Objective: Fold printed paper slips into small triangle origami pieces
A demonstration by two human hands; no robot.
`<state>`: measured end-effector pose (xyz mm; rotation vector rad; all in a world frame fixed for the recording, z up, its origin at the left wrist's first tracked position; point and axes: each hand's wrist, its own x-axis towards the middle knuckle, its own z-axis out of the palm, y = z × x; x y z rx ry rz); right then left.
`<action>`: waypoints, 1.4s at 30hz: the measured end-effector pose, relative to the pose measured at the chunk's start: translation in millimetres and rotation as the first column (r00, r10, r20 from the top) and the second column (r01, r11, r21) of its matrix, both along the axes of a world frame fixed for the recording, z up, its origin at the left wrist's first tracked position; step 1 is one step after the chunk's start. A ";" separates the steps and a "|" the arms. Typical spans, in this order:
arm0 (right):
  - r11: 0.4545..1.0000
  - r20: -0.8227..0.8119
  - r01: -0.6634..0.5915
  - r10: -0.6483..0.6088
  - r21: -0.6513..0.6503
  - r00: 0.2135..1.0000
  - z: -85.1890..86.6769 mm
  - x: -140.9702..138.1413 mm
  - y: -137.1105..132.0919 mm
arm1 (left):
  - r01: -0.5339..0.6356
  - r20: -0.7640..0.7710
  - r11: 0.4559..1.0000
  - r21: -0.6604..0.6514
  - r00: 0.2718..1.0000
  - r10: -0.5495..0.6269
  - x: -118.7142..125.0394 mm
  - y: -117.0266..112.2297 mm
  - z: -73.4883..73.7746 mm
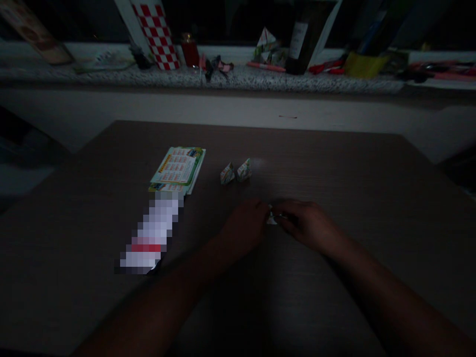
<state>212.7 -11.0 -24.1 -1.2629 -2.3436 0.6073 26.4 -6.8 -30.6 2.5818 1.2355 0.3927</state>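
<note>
In dim light my left hand (245, 225) and my right hand (307, 223) meet over a dark wooden table (353, 168). Both pinch a small piece of folded printed paper (272, 218) between their fingertips, just above the tabletop. Only a small white bit of it shows between the fingers. Two small folded paper pieces (236, 171) stand side by side on the table, a short way beyond my hands.
A stack of printed calendar cards (178, 167) lies left of the folded pieces, with a blurred-out strip (152, 233) below it. Behind the table, a speckled sill (260, 78) holds a red-checked box (158, 34), a red candle (190, 49), a dark bottle (301, 39) and other clutter.
</note>
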 end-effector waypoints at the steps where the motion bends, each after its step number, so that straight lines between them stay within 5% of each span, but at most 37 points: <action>1: 1.000 -0.003 0.000 0.000 -0.004 1.000 0.1 -0.5 0.2 | 0.000 -0.009 1.000 0.010 1.000 0.000 0.6 -0.5 -0.7; 24: 0.997 -0.005 0.056 -0.056 0.057 0.998 -2.8 -5.4 -0.8 | -0.031 -0.081 0.999 -0.026 0.996 0.029 6.1 0.3 1.9; 42: 0.997 -0.124 -0.026 0.016 -0.079 0.992 1.1 19.4 1.4 | -0.034 -0.057 0.998 -0.045 0.998 0.032 5.1 1.3 2.6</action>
